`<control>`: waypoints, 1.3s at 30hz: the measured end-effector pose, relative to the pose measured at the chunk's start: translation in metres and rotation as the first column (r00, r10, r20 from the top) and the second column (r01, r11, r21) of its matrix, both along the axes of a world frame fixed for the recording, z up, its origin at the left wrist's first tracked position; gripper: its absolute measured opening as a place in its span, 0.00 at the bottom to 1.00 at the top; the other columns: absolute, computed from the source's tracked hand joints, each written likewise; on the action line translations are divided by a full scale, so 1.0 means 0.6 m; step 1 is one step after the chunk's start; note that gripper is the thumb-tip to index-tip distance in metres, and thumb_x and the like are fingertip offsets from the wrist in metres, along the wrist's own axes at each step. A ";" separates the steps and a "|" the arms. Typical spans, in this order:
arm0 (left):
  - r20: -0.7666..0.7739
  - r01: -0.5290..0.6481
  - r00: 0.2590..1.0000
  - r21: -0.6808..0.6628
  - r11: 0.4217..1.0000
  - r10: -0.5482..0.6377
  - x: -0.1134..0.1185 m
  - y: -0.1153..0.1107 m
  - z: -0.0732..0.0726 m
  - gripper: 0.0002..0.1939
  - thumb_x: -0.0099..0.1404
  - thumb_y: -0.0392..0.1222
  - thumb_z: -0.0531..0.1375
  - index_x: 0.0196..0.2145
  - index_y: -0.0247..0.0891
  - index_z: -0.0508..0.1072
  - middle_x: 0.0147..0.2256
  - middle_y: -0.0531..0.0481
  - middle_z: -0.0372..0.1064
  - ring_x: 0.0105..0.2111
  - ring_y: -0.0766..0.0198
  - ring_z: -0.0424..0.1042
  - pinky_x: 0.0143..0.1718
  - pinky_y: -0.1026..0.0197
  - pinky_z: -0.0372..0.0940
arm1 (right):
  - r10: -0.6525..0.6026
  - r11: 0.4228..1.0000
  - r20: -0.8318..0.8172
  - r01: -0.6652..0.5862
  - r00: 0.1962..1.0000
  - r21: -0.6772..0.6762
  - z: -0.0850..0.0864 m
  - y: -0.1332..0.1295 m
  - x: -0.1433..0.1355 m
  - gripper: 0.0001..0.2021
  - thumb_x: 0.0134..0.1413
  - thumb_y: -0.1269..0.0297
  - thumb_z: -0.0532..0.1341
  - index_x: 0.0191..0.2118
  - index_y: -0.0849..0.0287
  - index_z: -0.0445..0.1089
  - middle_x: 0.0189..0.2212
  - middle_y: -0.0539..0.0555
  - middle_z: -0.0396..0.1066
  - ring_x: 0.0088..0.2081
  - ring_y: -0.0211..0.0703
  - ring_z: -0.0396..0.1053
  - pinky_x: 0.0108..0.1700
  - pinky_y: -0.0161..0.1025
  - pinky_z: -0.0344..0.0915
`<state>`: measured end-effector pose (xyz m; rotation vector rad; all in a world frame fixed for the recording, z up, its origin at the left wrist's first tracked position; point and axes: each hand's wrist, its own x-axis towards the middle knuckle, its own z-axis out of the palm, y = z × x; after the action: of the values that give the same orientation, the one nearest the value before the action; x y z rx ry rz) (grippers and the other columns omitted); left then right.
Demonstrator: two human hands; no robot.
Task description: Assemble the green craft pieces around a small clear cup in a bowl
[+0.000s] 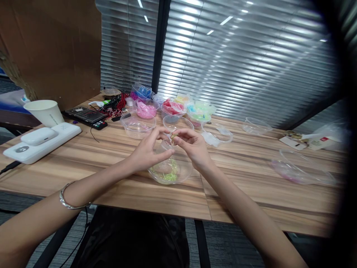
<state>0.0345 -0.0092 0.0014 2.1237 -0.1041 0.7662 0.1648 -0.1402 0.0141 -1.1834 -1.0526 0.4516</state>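
Note:
My right hand [195,147] pinches a small gold-coloured piece [174,136] between thumb and fingertips; it is too small to name. Facing it, my left hand [153,150] has its thumb and fingers spread apart, with the fingertips close to that piece. Whether they touch it I cannot tell. Below both hands is a clear plastic bowl [185,173], and light green thin strips [169,175] lie in it. Just behind the hands are another clear container [178,121] and, at the left, a clear tub [136,128].
Tubs with pink [146,110] and red material [172,107] crowd the back. A white ring-shaped lid [217,134] lies right of them. At left are a paper cup [46,113], a white charger [41,143] and a remote [99,124]. Clear containers [301,171] lie at right.

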 end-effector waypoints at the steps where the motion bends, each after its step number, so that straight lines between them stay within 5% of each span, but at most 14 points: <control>1: -0.001 0.003 1.000 -0.003 1.000 -0.003 0.000 0.000 0.000 0.26 0.63 0.46 0.63 0.54 0.43 0.58 0.47 0.45 0.67 0.50 0.55 0.68 0.53 0.49 0.61 | -0.006 1.000 0.010 0.006 1.000 -0.007 0.000 0.000 -0.001 0.08 0.50 0.62 0.68 0.37 0.57 0.74 0.35 0.50 0.73 0.37 0.36 0.71 0.43 0.37 0.70; 39: 0.005 -0.001 1.000 -0.045 0.999 0.001 0.002 0.001 0.000 0.22 0.64 0.47 0.62 0.52 0.42 0.60 0.50 0.45 0.64 0.49 0.57 0.68 0.51 0.53 0.63 | 0.043 0.998 0.154 -0.035 0.987 -0.052 0.002 -0.007 -0.009 0.06 0.56 0.63 0.65 0.37 0.58 0.74 0.37 0.52 0.73 0.39 0.38 0.70 0.42 0.36 0.66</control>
<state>0.0357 -0.0085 0.0011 2.0790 -0.0875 0.7677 0.1597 -0.1444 0.0153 -1.2589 -1.2059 0.4232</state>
